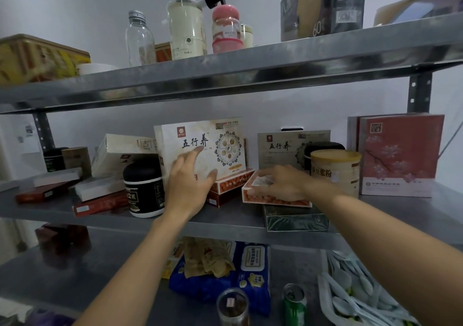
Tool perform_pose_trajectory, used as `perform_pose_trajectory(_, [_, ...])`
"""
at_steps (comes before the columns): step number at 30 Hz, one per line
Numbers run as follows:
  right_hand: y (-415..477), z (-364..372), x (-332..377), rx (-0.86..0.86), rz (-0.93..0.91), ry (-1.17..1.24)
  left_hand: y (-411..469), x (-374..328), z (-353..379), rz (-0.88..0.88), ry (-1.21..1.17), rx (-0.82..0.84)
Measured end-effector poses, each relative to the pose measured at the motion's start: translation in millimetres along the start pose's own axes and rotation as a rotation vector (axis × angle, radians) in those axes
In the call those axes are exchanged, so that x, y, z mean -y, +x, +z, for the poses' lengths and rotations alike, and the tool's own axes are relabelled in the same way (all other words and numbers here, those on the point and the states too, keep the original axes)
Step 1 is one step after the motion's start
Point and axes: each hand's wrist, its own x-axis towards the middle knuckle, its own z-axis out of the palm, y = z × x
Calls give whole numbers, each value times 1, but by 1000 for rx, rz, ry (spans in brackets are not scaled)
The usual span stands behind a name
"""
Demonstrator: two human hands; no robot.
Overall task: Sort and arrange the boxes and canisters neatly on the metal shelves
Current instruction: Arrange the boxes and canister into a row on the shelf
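Note:
On the middle metal shelf (233,221) a large white box (220,135) with a round emblem stands upright. My left hand (190,182) lies flat against its front, fingers spread. My right hand (278,182) presses down on a flat orange-patterned box (273,201), which rests partly on a dark green box (297,219). Another orange box (230,181) lies stacked under the white box's right side. A black canister (144,187) stands left of my left hand. Behind my right hand stands a cream canister (335,170) with a tan lid.
A pink box (400,155) stands at the right end, and a second white box (283,147) behind the cream canister. Flat red and white boxes (97,195) are piled at the left. Bottles and jars (186,28) fill the top shelf. Packets and cans (294,305) lie below.

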Motion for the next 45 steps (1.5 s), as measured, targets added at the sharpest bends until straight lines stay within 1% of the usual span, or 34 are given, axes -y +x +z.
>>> perform_pose_trajectory(3, [-5,3,-5,-112,-11,45,-7,-8,15,-120,-152,235])
perform_pose_trajectory(6, [-14,7,-9,-238,-29,148,-17,-22,34,-295,-405,366])
perform_pose_trajectory(9, [-26,6,-11,-398,-61,233,-23,-35,54,-408,-570,408])
perform_pose_trajectory(14, [-38,2,-21,-529,-39,322,-25,-52,80,-533,-674,416])
perform_pose_trajectory(16, [-41,1,-30,-631,-42,376,-25,-54,86,-556,-719,418])
perform_pose_trajectory(19, [-43,-4,-45,-793,45,313,-27,-53,91,-583,-806,426])
perform_pose_trajectory(24, [-41,-5,-68,-839,371,265,-28,-50,98,-597,-901,418])
perform_pose_trajectory(26, [-37,-1,-78,-839,433,326,-29,-51,97,-603,-929,413])
perform_pose_trajectory(28, [-33,5,-89,-828,396,494,-30,-52,96,-606,-954,418])
perform_pose_trajectory(30, [-33,11,-95,-844,346,543,-30,-54,96,-617,-952,418])
perform_pose_trajectory(38, [-38,7,-114,-886,338,554,-31,-58,101,-634,-1007,449])
perform_pose_trajectory(45, [-65,-9,-144,-945,434,495,-36,-83,126,-613,-1098,518])
